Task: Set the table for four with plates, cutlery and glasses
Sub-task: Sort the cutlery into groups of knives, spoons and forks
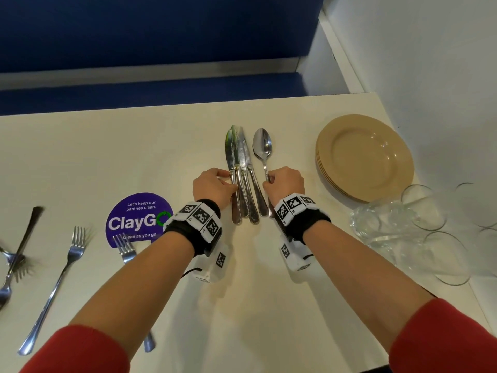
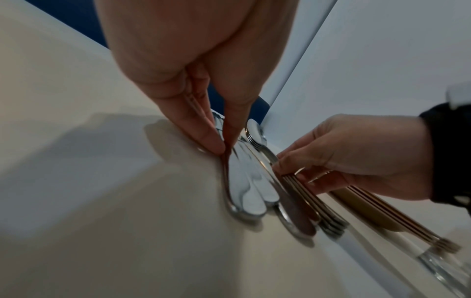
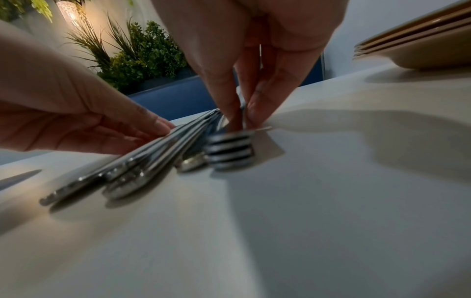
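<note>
Several steel knives (image 1: 243, 170) lie side by side mid-table, blades pointing away from me. My left hand (image 1: 231, 181) pinches the handle of the leftmost knife (image 2: 230, 193) between thumb and fingertip. Just to the right lies a stack of spoons (image 1: 263, 146). My right hand (image 1: 269, 179) pinches their stacked handles (image 3: 229, 153) from both sides. A stack of tan plates (image 1: 364, 157) sits at the right, and clear glasses (image 1: 411, 227) stand nearer to me beside it. Forks (image 1: 53, 286) lie on the table at the left.
A purple ClayGo sticker (image 1: 137, 219) lies left of my left wrist, with a fork (image 1: 129, 254) partly over it. More crossed cutlery (image 1: 16, 254) lies at the far left edge. A white wall (image 1: 430, 63) borders the table's right side, and a blue bench (image 1: 161, 95) runs behind.
</note>
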The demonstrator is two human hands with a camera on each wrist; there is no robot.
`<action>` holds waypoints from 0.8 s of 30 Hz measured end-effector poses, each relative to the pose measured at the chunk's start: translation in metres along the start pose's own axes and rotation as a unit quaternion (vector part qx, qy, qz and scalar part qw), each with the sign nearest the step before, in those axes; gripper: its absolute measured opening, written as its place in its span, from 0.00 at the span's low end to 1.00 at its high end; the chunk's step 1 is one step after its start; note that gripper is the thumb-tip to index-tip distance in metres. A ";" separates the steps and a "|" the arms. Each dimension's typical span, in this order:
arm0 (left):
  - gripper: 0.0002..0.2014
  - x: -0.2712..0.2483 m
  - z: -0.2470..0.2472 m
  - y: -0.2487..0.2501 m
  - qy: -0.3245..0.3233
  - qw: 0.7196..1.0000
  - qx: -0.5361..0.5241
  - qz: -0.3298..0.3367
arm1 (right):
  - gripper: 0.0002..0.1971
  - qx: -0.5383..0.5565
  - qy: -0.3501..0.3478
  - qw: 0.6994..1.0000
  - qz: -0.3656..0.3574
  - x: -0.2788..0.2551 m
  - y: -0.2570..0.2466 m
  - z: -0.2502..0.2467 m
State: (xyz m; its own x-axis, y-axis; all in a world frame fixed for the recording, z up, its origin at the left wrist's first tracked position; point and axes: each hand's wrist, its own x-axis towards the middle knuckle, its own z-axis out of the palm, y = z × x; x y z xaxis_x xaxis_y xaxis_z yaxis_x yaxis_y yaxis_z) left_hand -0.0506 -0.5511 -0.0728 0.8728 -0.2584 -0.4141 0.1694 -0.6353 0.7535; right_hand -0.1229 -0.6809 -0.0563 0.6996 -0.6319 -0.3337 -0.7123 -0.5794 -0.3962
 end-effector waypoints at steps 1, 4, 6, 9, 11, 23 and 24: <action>0.13 -0.001 0.000 0.000 -0.001 1.000 -0.002 -0.001 | 0.11 0.003 -0.001 1.000 0.003 0.000 0.000 0.000; 0.16 -0.004 -0.004 0.000 -0.009 1.000 0.004 0.000 | 0.08 0.022 0.006 1.000 0.001 -0.001 0.001 0.000; 0.18 -0.008 -0.011 0.001 -0.011 1.000 -0.002 -0.003 | 0.08 0.032 0.003 0.999 0.002 -0.004 0.001 -0.005; 0.19 -0.021 -0.030 0.001 0.004 1.000 -0.024 -0.009 | 0.21 0.035 0.033 0.999 -0.004 -0.008 -0.003 -0.015; 0.18 -0.031 -0.049 -0.002 0.026 0.999 -0.038 -0.006 | 0.20 0.033 0.077 0.996 -0.040 -0.015 -0.016 -0.019; 0.21 -0.096 -0.204 -0.123 0.182 0.979 0.067 -0.060 | 0.16 -0.032 -0.164 0.965 -0.203 -0.148 -0.139 0.075; 0.22 -0.099 -0.211 -0.136 0.177 0.977 0.093 -0.068 | 0.18 -0.063 -0.180 0.961 -0.199 -0.156 -0.142 0.086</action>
State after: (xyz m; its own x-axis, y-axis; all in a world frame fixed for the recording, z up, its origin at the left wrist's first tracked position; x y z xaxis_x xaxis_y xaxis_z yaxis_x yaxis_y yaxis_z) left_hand -0.0629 -0.2852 -0.0266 0.9573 0.0856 -0.2763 0.2381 -0.7757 0.5845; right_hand -0.1262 -0.4556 -0.0219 0.8766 -0.1404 -0.4603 -0.3688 -0.8104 -0.4552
